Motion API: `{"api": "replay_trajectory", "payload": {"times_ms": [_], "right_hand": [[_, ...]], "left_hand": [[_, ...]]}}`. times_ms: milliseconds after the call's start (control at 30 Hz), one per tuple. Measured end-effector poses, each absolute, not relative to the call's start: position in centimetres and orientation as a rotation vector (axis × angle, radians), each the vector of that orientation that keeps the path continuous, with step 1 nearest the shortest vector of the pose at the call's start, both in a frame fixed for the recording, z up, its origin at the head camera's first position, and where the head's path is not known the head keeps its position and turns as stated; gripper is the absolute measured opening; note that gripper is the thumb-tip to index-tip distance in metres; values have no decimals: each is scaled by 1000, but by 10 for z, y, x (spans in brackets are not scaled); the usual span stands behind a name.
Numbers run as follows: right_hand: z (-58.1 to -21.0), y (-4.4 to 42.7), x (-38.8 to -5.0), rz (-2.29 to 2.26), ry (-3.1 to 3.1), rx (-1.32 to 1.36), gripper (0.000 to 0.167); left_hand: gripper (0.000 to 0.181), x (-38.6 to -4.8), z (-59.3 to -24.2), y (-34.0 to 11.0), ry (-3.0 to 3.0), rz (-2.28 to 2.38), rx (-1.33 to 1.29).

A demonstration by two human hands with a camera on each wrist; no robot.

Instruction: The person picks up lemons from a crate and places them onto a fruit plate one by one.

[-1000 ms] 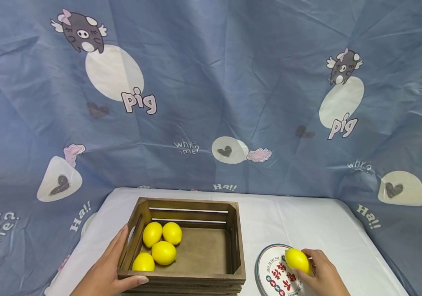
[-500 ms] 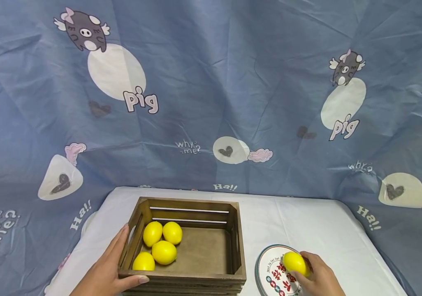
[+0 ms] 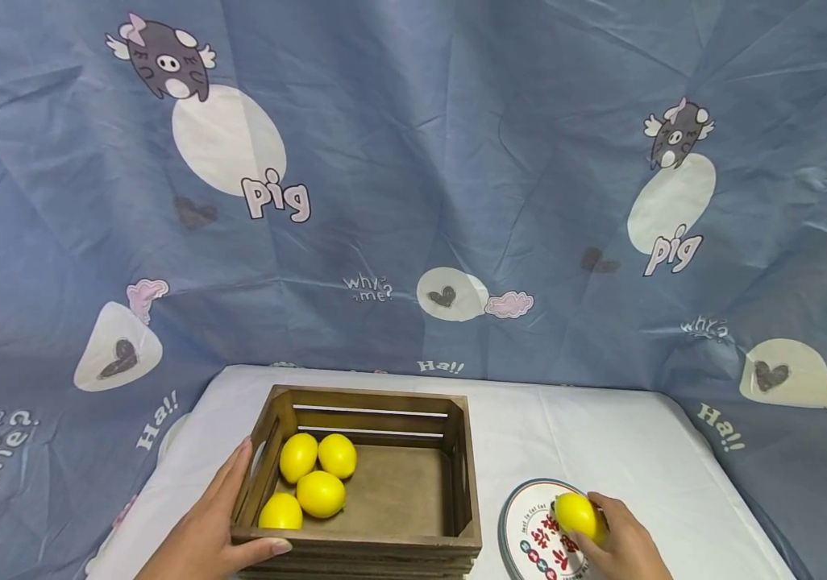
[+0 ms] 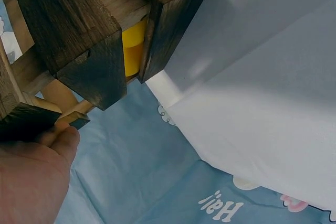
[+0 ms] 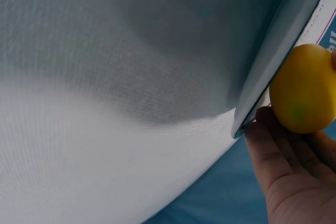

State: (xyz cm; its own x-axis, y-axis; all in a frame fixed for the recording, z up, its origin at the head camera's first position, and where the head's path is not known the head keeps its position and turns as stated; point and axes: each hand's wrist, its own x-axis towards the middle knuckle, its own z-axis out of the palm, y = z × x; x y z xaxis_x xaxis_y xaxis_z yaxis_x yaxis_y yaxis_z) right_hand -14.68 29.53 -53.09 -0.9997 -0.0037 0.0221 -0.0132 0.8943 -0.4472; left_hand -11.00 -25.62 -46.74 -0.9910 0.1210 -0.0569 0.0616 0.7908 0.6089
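A brown slatted wooden crate stands on the white cloth. My left hand grips its front left corner, thumb over the front rim and fingers along the left side. In the left wrist view the thumb shows against the wood. Several yellow lemons lie in the crate's left half. To its right, my right hand holds another lemon between thumb and fingers at a white printed plate. The right wrist view shows this lemon close to the plate's rim; whether it touches the plate I cannot tell.
A white cloth covers the table. Behind and at both sides hangs a blue patterned curtain. The crate's right wall stands between its inside and the plate.
My right hand has shifted slightly left with the lemon, which now sits a little lower over the plate. My left hand keeps its hold on the crate, and the lemons inside stay put.
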Motion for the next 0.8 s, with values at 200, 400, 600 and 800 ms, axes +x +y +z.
{"api": "replay_trajectory", "payload": {"times_ms": [200, 400, 600, 800], "right_hand": [[-529, 295, -147, 728, -3054, 7, 71], [-528, 293, -147, 722, -3052, 12, 72], [-526, 290, -148, 709, -3055, 16, 74], [-525, 289, -148, 707, -3051, 28, 73]], "left_hand": [[145, -111, -467, -256, 2876, 957, 133], [145, -111, -468, -257, 2882, 956, 142], [144, -110, -468, -257, 2877, 966, 146], [144, -111, -468, -257, 2873, 961, 140]]}}
